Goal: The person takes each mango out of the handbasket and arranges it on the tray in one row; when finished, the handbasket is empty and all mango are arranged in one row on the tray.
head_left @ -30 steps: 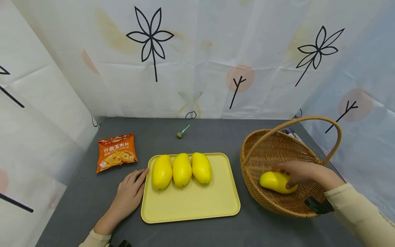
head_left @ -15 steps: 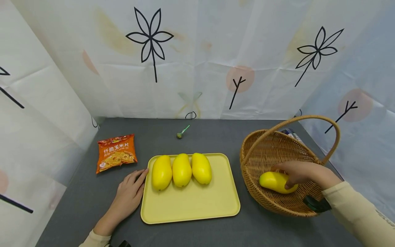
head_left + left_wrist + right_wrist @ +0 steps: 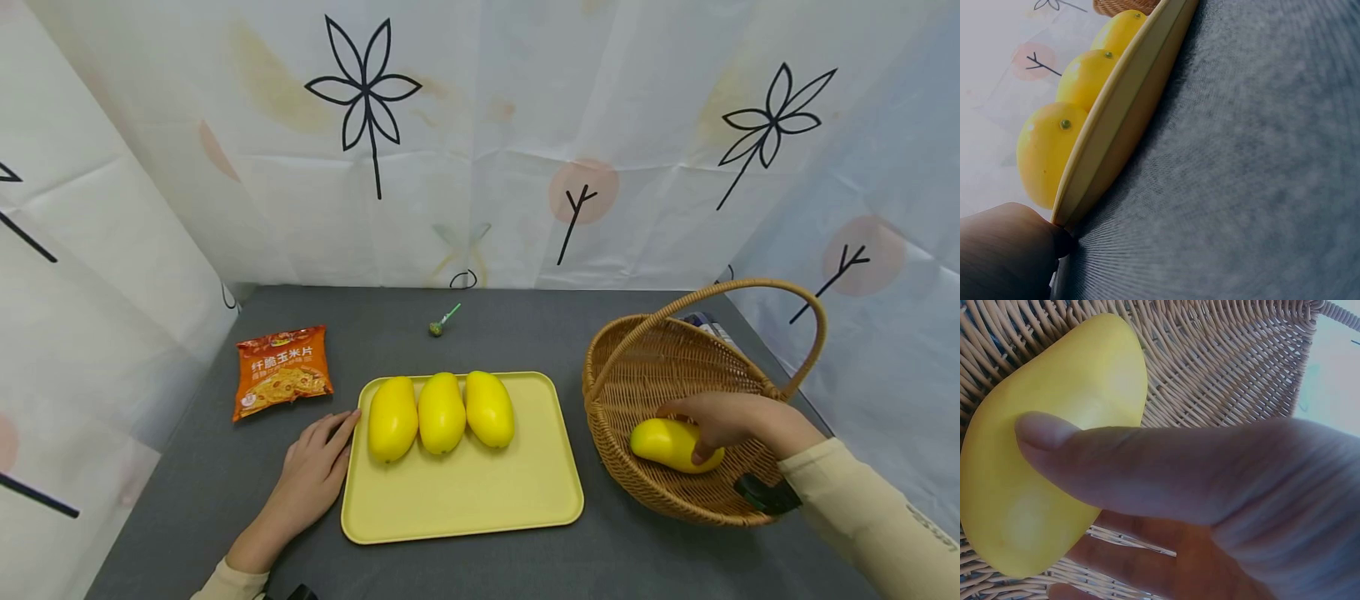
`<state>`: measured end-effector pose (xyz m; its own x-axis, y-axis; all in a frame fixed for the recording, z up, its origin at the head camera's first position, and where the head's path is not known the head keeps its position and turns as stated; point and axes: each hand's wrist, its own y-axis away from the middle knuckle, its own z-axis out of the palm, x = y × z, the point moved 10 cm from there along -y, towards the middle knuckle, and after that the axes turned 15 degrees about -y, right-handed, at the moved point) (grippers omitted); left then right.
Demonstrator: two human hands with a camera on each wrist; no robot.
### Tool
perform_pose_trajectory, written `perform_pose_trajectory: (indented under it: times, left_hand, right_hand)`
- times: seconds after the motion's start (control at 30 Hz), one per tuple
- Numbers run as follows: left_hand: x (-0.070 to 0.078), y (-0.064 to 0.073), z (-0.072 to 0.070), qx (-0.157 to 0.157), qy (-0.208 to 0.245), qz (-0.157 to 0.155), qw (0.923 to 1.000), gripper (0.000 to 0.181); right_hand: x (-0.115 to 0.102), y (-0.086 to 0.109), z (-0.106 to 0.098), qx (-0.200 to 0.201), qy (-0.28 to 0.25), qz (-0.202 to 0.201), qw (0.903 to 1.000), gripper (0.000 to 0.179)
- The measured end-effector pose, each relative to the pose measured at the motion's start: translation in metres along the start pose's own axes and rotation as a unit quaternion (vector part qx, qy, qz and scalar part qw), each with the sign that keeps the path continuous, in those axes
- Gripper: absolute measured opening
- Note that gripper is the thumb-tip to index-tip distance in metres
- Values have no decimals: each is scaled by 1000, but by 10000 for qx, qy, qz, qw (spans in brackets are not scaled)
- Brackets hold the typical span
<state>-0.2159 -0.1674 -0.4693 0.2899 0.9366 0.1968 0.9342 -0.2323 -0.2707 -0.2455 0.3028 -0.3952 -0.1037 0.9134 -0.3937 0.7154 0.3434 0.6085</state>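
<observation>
Inside the wicker basket (image 3: 678, 354) at the right lies a yellow mango (image 3: 662, 442). My right hand (image 3: 729, 419) reaches in and grips it. The thumb (image 3: 1116, 462) lies across the mango in the right wrist view, with the other fingers round its far side and partly hidden. My left hand (image 3: 313, 473) rests on the table, fingers extended, touching the left edge of the yellow tray (image 3: 465, 500). Three more mangoes stand side by side along the tray's back half: a left one (image 3: 392, 419), a middle one (image 3: 442, 414) and a right one (image 3: 490, 409).
An orange snack bag (image 3: 283, 372) lies at the back left of the grey table (image 3: 517, 333). A lollipop (image 3: 442, 322) sits behind the tray. The basket's tall handle (image 3: 772, 285) arches over it, and a partly hidden dark packet (image 3: 708, 323) is behind. Printed cloth walls surround the table.
Very little differs. The right wrist and sleeve have shifted slightly left, while the right hand stays on the mango in the basket. The left hand and the tray keep their places.
</observation>
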Motion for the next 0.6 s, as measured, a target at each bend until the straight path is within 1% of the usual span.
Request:
perform_pose_trajectory:
  times: [0.33,0.43,0.6]
  left_hand:
    - [0,0,0,-57,6,-21,10000,53]
    - [0,0,1,-64,1,-33,10000,53]
    - [0,0,1,-56,-4,-33,10000,54]
  right_hand:
    - [2,0,1,15,-27,37,10000,68]
    - [0,1,0,17,17,-27,10000,69]
    - [-11,13,-7,150,-48,-182,9997,69]
